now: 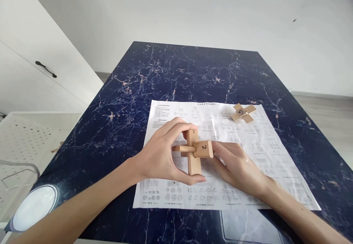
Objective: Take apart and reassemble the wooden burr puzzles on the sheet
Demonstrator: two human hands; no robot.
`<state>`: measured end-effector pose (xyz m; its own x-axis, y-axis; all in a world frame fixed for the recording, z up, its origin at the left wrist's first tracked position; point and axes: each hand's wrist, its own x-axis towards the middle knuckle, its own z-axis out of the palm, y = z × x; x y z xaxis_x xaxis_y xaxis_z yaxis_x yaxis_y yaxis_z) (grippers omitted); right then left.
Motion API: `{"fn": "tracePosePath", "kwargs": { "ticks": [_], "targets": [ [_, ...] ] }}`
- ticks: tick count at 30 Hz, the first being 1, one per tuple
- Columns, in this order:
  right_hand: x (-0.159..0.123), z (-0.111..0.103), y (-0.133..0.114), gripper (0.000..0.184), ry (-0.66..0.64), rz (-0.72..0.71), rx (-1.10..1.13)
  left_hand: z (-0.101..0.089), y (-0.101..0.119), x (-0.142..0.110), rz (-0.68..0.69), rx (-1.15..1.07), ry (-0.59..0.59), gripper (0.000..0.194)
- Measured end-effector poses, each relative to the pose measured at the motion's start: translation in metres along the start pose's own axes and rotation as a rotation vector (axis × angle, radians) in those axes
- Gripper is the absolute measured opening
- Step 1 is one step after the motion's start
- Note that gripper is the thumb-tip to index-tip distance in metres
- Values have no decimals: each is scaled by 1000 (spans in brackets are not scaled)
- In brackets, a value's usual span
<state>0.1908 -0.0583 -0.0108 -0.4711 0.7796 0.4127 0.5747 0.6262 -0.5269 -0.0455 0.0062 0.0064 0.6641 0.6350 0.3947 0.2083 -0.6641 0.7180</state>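
Observation:
My left hand [162,152] grips the wooden puzzle block marked 1 [195,166], thumb at its near end and fingers at its far end. Crossing it is a second wooden puzzle block marked 2 [203,148], whose narrow rounded rod [182,148] points left towards my left palm. My right hand [238,165] pinches the right end of the block marked 2; its fingertips are partly hidden behind that block. Both joined pieces are held over a printed sheet [253,148] of small diagrams.
A cross-shaped wooden piece [243,113] with a marking lies on the sheet's far right corner. Beneath is a dark blue marbled table [176,67]. A white perforated chair [24,137] stands at the left, by a white cabinet [41,45]. A pale wall rises behind.

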Motion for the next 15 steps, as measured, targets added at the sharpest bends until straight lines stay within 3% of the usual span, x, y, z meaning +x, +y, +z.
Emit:
{"fn": "tracePosePath", "kwargs": {
  "ticks": [6,15],
  "targets": [
    [-3,8,-3,11,106,73,-19,3,0,-1,-3,-6,48,88],
    [-2,2,-1,14,20,-14,99,3,3,-1,-44,-74,16,82]
  ]
}}
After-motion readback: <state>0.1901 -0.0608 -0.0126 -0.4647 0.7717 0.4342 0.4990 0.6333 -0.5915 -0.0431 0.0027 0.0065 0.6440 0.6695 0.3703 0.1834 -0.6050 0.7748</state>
